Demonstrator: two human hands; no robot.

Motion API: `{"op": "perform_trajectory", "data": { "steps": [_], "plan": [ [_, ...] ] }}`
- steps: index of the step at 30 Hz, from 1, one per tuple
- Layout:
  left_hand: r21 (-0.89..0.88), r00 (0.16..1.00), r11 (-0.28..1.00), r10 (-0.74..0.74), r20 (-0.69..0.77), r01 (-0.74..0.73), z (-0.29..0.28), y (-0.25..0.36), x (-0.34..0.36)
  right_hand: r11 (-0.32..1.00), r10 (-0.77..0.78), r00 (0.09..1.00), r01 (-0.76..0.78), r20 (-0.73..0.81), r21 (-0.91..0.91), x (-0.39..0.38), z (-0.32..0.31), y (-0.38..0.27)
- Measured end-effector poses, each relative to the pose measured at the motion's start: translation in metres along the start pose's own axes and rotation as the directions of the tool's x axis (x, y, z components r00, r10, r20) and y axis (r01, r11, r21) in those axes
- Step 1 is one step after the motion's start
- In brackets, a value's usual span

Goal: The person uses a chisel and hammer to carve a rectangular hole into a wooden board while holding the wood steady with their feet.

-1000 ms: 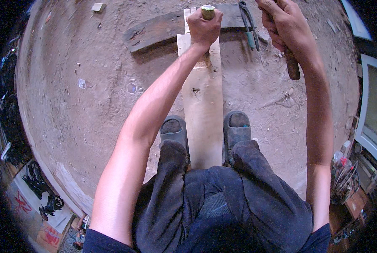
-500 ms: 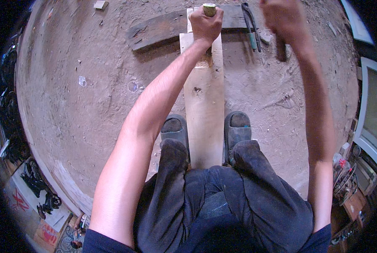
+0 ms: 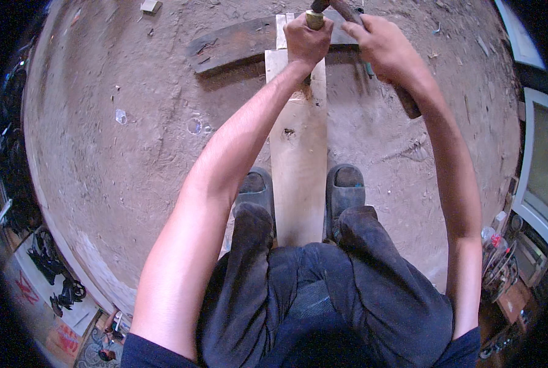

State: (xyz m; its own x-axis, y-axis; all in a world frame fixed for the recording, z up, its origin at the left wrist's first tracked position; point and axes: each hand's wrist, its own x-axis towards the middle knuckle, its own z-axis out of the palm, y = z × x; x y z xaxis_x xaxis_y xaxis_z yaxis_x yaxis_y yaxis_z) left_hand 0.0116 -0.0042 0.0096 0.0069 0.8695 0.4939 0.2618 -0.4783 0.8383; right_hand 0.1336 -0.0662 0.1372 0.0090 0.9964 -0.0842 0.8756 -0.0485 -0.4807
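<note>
My left hand [image 3: 308, 43] is closed upright around a chisel's pale yellow handle [image 3: 314, 22], over a light wooden board [image 3: 295, 153] that runs between my feet up to my hips. A rough brown cut [image 3: 301, 92] shows in the board just below my fist; the blade is hidden. My right hand [image 3: 387, 52] grips a hammer by its wooden handle [image 3: 407, 103], its dark head [image 3: 322, 5] at the top of the chisel handle. Whether they touch is hard to tell. The board's far end crosses a dark curved plank [image 3: 231, 52].
A teal-handled tool [image 3: 369, 69] is mostly hidden behind my right hand. My sandals [image 3: 346, 184] flank the board on the dirt floor [image 3: 114, 165]. A white-framed window panel [image 3: 534, 159] and clutter [image 3: 501, 264] line the right side; dark items [image 3: 56, 270] lie at the left.
My right hand has swung the hammer down and left, from raised at the upper right to the top of the chisel. My left fist has shifted slightly right.
</note>
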Motion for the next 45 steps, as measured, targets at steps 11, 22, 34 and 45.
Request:
{"op": "perform_trajectory", "data": {
  "steps": [11, 22, 34, 45],
  "plan": [
    [-0.024, 0.995, 0.995, -0.095, -0.019, 0.094, 0.0, -0.015, 0.002, 0.95, 0.234, 0.957, -0.263, 0.171, 0.167, -0.001, -0.019, -0.021],
    [-0.024, 0.994, 0.994, -0.108, 0.027, 0.108, -0.003, -0.01, 0.0, 0.959, 0.087, 0.995, -0.072, -0.041, 0.275, 0.0, -0.017, -0.016],
    [-0.048, 0.994, 0.993, -0.105, 0.024, 0.106, 0.002, -0.011, -0.001, 0.912, 0.169, 0.972, -0.091, -0.163, 0.4, 0.005, -0.012, -0.01],
    [0.031, 0.981, 0.988, -0.157, 0.117, 0.154, 0.008, -0.011, 0.002, 0.814, 0.303, 0.946, -0.196, -0.113, 0.547, 0.029, -0.015, 0.012]
  ]
}}
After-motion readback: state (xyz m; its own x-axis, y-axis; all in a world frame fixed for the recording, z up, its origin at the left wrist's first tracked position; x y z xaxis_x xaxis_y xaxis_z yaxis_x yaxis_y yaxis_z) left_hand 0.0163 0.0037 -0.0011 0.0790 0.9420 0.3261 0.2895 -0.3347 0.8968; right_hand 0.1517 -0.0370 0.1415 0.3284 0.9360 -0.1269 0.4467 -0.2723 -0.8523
